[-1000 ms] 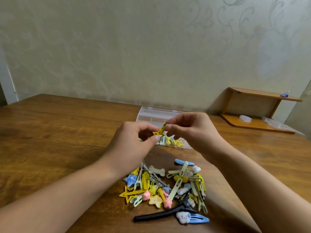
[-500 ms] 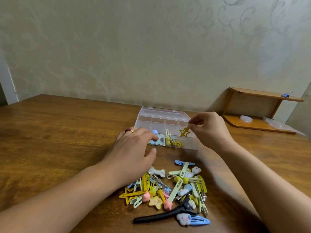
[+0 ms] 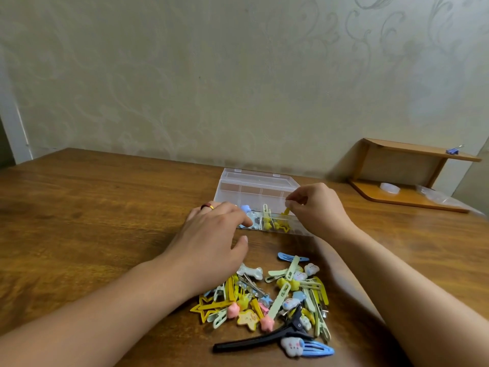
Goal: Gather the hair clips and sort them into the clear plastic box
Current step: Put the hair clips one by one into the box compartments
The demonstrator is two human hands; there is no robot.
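Between right hand (image 3: 316, 207) thumb and forefinger: small yellow clip (image 3: 286, 210), pinched, just over the clear plastic box (image 3: 255, 188) right front compartment. Left hand (image 3: 211, 234) fingers loosely spread, holding nothing, tips at the box's front left edge. Nearer than both hands, pile of hair clips (image 3: 275, 298) on the wooden table (image 3: 92, 207).

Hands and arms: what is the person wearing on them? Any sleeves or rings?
Both forearms are bare, with no sleeves in sight. The left hand wears a ring that looks gold with a dark red part. The right hand shows no ring, watch or bracelet from the head view.
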